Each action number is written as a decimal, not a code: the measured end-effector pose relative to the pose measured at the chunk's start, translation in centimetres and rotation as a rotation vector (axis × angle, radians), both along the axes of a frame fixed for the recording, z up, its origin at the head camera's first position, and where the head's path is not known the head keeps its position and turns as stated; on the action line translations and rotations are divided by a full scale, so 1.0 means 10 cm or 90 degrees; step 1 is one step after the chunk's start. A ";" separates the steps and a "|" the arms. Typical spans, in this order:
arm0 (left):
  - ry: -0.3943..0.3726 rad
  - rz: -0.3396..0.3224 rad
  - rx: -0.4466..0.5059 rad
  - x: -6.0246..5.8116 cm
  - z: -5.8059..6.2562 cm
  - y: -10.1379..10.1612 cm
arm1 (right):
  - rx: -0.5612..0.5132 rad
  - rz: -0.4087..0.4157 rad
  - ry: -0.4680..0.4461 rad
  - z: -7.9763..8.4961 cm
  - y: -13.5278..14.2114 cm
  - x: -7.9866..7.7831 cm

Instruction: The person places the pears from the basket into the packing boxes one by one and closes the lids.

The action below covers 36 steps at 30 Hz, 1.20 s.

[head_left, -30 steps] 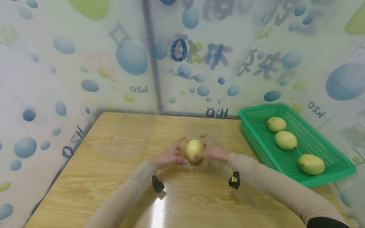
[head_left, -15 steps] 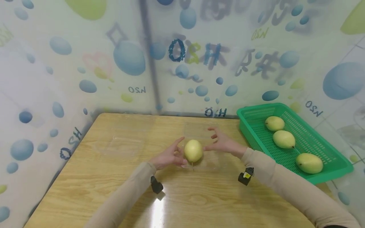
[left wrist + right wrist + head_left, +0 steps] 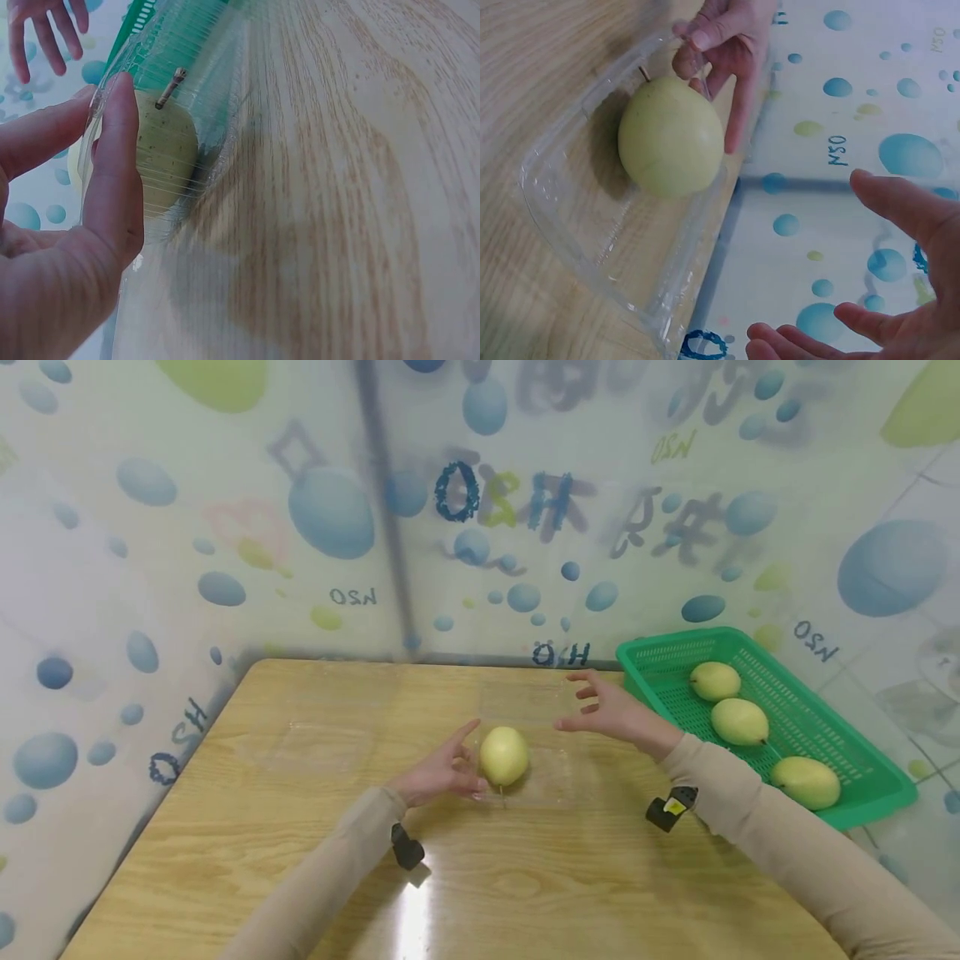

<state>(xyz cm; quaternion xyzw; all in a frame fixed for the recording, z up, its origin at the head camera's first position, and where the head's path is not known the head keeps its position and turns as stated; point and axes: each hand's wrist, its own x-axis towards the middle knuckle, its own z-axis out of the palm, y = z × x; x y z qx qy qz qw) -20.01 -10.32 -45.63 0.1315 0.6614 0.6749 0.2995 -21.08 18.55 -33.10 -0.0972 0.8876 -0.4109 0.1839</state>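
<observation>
A yellow-green pear (image 3: 504, 757) with a thin stem (image 3: 171, 88) lies in the left part of a clear plastic container (image 3: 634, 307) on the table. My left hand (image 3: 438, 777) is at the container's left side, pinching its rim between thumb and fingers, close to the pear. To the right of the container and above the table, my right hand (image 3: 618, 714) is apart from everything, its fingers spread and bent slightly. The right wrist view shows a gap between this hand and the pear.
At the right stands a green plastic basket (image 3: 862, 752) holding three more pears (image 3: 740, 722). Another clear plastic container (image 3: 322, 747), hard to make out, lies on the left of the wooden table (image 3: 480, 893). A patterned wall covering (image 3: 420, 568) rises behind the table.
My right hand has let go of the pear and moved right, toward the green basket. The pear stays in the container, and my left hand has hardly moved.
</observation>
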 end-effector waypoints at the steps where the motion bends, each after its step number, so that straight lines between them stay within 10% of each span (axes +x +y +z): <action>1: 0.001 -0.001 0.000 0.00 0.00 0.00 | 0.001 -0.002 0.003 0.02 0.02 0.00; 36: -0.002 -0.006 0.000 0.00 -0.02 -0.02 | -0.056 -0.056 0.065 0.32 1.02 -0.14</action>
